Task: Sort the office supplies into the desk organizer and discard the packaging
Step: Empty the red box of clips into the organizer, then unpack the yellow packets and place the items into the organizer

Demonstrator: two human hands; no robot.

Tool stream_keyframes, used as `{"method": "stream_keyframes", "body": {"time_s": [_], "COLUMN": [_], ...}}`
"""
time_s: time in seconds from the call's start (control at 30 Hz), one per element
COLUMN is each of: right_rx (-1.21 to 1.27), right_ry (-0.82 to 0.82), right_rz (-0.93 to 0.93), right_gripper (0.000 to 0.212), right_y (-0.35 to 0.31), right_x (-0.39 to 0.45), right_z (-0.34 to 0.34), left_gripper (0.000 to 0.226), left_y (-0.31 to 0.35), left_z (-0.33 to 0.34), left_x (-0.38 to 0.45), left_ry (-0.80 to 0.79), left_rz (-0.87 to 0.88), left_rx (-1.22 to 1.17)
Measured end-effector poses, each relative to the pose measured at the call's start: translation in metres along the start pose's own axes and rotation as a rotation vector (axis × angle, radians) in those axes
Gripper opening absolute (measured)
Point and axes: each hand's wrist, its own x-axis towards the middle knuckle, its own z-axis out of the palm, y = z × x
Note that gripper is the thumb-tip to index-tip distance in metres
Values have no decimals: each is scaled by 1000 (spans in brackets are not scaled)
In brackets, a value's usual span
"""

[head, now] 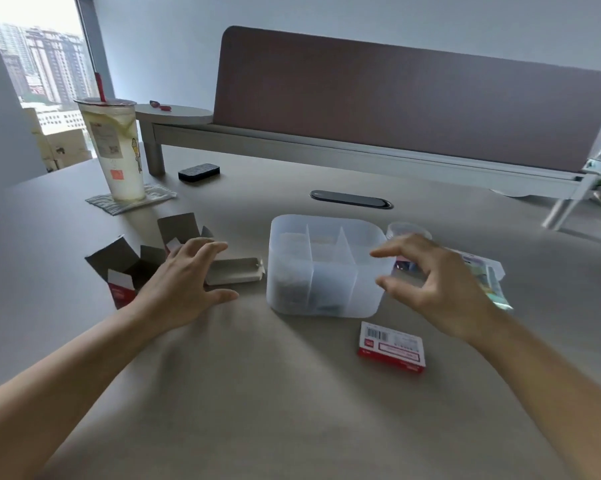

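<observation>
Both hands are empty with fingers spread. The left hand (185,282) hovers over the opened cardboard boxes (126,268) toward the desk's left edge, its fingertips just beside a flat tray-like piece of packaging (235,270). The right hand (434,282) is at the right wall of the clear organizer (326,265), which stands mid-desk between the hands. A sealed red box (391,346) lies nearer the front edge, closest to the right hand, long axis running left to right; that hand seems better placed for it.
</observation>
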Motion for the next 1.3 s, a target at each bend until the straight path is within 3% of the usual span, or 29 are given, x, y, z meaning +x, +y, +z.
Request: {"method": "stream_keyframes", "body": {"time_s": [0.13,0.33,0.63,0.83,0.97,1.1,1.2,1.3], "right_rx": [-69,-192,-149,-213,-215,-173,-120,-138], "right_ry": [-49,-231,-233,-389,-439,-403,-282,-272], "right_rz": [46,163,-159,-127,-95,-90,-144,-192], "right_gripper": [42,33,40,60,66,69,62,52], "right_y": [11,21,-48,-75,-78,-79,-78,-62], "right_x": [-41,-62,-26,19,45,52,37,5], "right_z": [9,26,99,143,161,167,155,129], "left_gripper": [80,76,79,89,90,91,89,85], "left_y": [13,15,-26,-43,-50,-50,-46,-29], "left_z": [3,1,-24,-27,-29,-29,-30,-28], "left_x": [-21,-50,-84,-84,-80,-80,-84,-91], "left_ry": [-34,-61,-49,-276,-296,-282,-217,-208], "left_rz": [-9,-3,-218,-332,-319,-311,-284,-198], "left_rx": [-45,41,168,174,205,201,158,85]}}
